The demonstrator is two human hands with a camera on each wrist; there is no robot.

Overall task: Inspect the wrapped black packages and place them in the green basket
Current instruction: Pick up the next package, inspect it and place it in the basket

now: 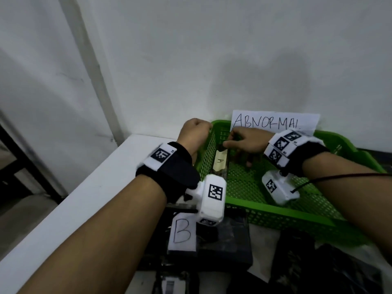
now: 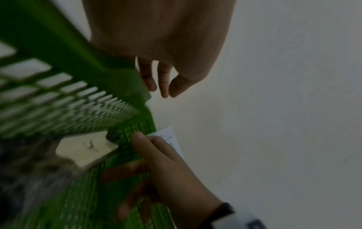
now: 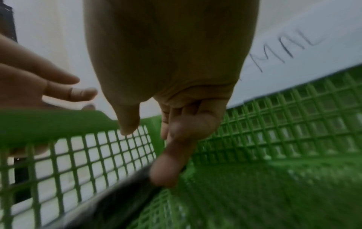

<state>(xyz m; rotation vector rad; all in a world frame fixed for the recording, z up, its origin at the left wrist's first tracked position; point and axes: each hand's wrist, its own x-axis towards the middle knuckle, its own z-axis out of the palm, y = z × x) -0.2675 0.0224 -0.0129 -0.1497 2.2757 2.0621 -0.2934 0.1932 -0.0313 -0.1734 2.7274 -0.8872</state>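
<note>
A green mesh basket [image 1: 297, 217] stands on the white table against the wall. Inside it, a wrapped black package with an "A" label [image 1: 220, 162] leans on edge against the left wall. My right hand [image 1: 241, 143] is inside the basket with its fingers straight; one fingertip [image 3: 162, 178] touches the package's top edge [image 3: 117, 201] while the thumb stands apart. My left hand [image 1: 196, 130] hovers over the basket's left rim [image 2: 68, 51], its fingers [image 2: 160, 86] hanging relaxed and holding nothing. The A label [image 2: 86, 147] also shows in the left wrist view.
A paper sign reading "ABNORMAL" [image 1: 273, 122] stands at the basket's back wall. In front of the basket lies a black package labelled "B" [image 1: 182, 232], with more black packages at the lower right [image 1: 318, 262]. The table's left edge [image 1: 84, 198] drops to the floor.
</note>
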